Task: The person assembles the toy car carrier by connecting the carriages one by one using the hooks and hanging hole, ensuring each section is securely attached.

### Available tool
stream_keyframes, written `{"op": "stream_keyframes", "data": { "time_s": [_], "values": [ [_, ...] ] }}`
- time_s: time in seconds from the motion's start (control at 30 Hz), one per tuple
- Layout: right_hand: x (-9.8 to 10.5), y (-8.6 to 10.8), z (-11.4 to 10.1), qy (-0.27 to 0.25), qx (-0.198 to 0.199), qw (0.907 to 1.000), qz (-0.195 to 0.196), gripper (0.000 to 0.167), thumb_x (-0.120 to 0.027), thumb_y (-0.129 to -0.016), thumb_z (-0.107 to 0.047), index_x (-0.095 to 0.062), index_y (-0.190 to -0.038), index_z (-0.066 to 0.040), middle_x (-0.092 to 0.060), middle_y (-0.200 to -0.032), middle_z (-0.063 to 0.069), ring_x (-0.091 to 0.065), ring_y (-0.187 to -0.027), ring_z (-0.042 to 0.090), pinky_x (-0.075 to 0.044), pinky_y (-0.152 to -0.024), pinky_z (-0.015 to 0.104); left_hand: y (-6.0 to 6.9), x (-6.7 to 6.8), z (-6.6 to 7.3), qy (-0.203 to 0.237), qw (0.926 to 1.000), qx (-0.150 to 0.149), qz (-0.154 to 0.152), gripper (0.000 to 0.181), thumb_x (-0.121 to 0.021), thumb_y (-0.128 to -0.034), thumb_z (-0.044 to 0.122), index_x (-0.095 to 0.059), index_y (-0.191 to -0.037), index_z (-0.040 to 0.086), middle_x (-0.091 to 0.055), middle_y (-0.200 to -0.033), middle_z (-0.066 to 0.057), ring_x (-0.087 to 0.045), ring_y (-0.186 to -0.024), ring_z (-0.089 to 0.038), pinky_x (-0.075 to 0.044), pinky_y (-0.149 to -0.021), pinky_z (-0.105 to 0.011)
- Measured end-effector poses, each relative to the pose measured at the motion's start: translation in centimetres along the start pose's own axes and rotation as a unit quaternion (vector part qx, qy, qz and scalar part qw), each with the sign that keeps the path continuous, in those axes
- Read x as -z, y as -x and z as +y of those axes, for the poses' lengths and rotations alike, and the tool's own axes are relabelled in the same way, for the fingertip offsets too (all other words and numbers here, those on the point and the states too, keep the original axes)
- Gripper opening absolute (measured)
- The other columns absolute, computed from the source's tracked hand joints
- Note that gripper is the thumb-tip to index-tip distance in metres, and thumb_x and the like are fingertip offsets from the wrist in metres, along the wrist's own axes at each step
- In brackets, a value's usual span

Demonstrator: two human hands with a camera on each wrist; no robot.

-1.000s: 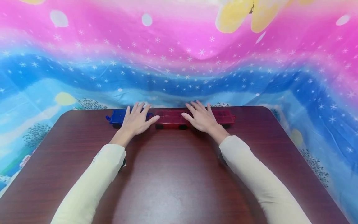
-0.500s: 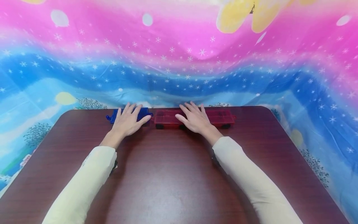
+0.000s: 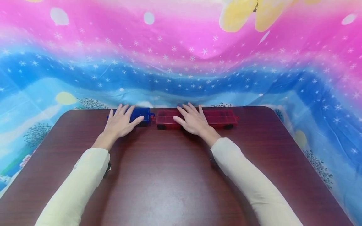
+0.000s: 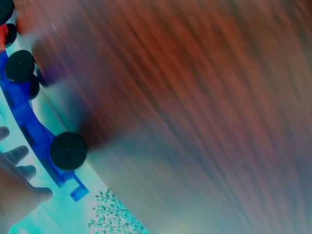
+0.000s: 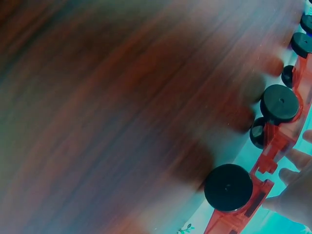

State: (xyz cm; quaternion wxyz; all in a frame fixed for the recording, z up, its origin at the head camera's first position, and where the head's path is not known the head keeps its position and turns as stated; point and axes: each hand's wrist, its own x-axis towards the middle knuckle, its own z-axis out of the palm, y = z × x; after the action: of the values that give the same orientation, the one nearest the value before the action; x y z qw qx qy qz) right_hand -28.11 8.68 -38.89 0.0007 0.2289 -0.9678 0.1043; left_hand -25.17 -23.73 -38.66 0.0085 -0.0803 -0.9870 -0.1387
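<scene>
A row of toy wagons stands along the far edge of the table in the head view: a translucent blue wagon (image 3: pixel 143 115) on the left, then a red wagon (image 3: pixel 166 117) and a second red wagon (image 3: pixel 223 117). My left hand (image 3: pixel 120 121), fingers spread, is over the blue wagon's left part. With straight, spread fingers, my right hand (image 3: pixel 195 120) covers the place where the red wagons join. Black wheels (image 4: pixel 68 150) and an end hook show on the blue wagon in the left wrist view. Whether either hand touches a wagon, I cannot tell.
The dark wood table (image 3: pixel 167 169) has rounded far corners. Right behind the wagons hangs a patterned pink and blue cloth (image 3: pixel 181 72), which also runs down both sides. Light sleeves (image 3: pixel 79 182) cover both forearms.
Both hands have slid to the left above the wagons, the left one from the blue wagon's right end to its left part. The wagons have stayed in place.
</scene>
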Motion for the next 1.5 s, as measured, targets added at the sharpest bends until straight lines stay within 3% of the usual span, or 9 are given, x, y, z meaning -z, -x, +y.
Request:
{"op": "stream_keyframes", "data": {
  "time_s": [0.4, 0.97, 1.2, 1.5],
  "values": [
    [-0.5, -0.5, -0.8, 0.01, 0.001, 0.9998, -0.018, 0.079, -0.02, -0.1, -0.073, -0.027, -0.163, -0.025, -0.023, -0.167, 0.006, -0.006, -0.156, 0.026, 0.004, -0.12, 0.061, 0.0, -0.3, -1.5, -0.004, 0.9998, 0.008, -0.018, 0.098, -0.028, -0.0957, 0.079, -0.024, -0.161, 0.006, -0.021, -0.163, -0.027, -0.004, -0.152, -0.047, 0.005, -0.117, -0.068],
    [-0.9, -0.7, 0.3, 0.042, -0.011, 0.9986, -0.031, 0.077, -0.02, -0.101, -0.071, -0.025, -0.163, -0.026, -0.023, -0.168, 0.005, -0.009, -0.156, 0.028, 0.004, -0.118, 0.065, -1.8, -0.9, -1.4, -0.013, 0.9998, -0.008, -0.015, 0.097, -0.027, -0.0969, 0.077, -0.022, -0.162, 0.006, -0.019, -0.163, -0.028, -0.001, -0.152, -0.047, 0.0, -0.117, -0.067],
    [-1.2, -0.5, 0.7, 0.064, -0.011, 0.9974, -0.03, 0.076, -0.02, -0.101, -0.071, -0.025, -0.163, -0.027, -0.027, -0.166, 0.005, -0.015, -0.155, 0.028, -0.001, -0.119, 0.065, -1.9, -1.2, -1.4, -0.02, 0.9993, -0.006, -0.03, 0.096, -0.025, -0.0971, 0.077, -0.022, -0.162, 0.006, -0.019, -0.163, -0.028, -0.001, -0.152, -0.048, 0.001, -0.117, -0.067],
    [-1.0, -0.7, 0.8, 0.061, -0.011, 0.9976, -0.029, 0.077, -0.018, -0.1, -0.073, -0.023, -0.164, -0.028, -0.026, -0.167, 0.004, -0.017, -0.154, 0.028, 0.004, -0.119, 0.064, -2.2, -1.0, -1.7, -0.024, 0.9993, -0.007, -0.029, 0.096, -0.023, -0.0966, 0.078, -0.022, -0.162, 0.008, -0.018, -0.163, -0.028, -0.001, -0.152, -0.048, 0.003, -0.117, -0.068]
  ]
}}
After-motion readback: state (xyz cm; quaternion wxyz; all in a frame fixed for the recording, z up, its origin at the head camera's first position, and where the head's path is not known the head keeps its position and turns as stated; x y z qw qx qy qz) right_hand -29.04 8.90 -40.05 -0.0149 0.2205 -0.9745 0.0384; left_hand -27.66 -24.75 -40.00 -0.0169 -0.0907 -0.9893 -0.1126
